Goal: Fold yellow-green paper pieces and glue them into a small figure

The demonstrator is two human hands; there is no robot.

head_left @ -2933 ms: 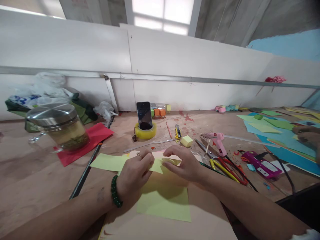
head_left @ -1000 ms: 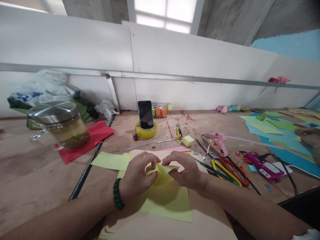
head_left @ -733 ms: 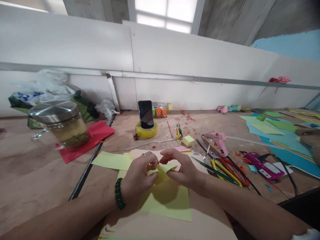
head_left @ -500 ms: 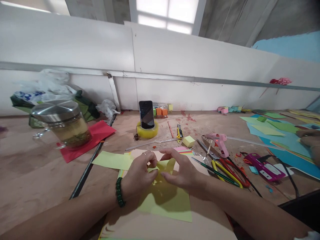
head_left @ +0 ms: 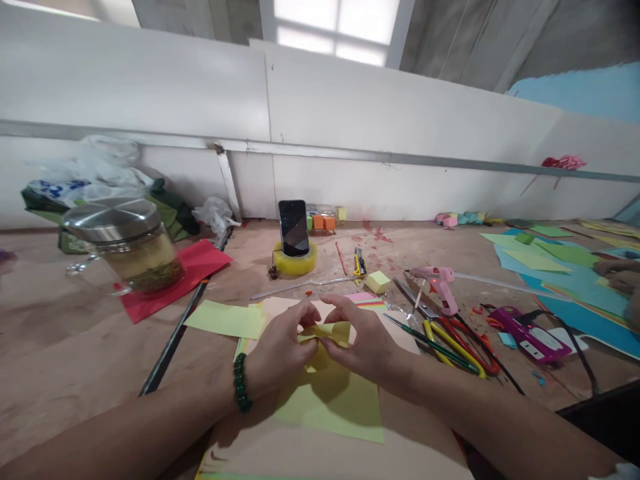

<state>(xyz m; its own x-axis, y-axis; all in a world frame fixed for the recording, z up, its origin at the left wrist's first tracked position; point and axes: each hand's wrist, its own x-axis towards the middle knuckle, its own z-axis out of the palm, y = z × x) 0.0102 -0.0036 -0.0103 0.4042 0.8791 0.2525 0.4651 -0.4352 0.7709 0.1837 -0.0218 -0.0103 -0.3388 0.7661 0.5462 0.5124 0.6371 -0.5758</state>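
Two bare hands meet at the middle of a cluttered craft table, both pinching one small piece of yellow paper between them. The left hand, a green bead bracelet at its wrist, is curled with thumb and fingertips closed on the piece's left end; the right hand is likewise bent, its fingers nipping the right end, neither hand fully clenched. The folded piece is held just above a larger yellow-green sheet, its long axis running left to right across the view, upper edge toward the far wall. That sheet lies on a pale peach card at the near edge of the table. A second yellow-green slip lies flat just left of the hands. To the right, near the right forearm, lie yellow- and red-handled scissors, a pink glue gun and a purple tool. Farther back a phone stands upright in a yellow tape roll, and a lidded glass jar sits on red paper at left. Another person's hand rests on blue and green sheets at the far right.
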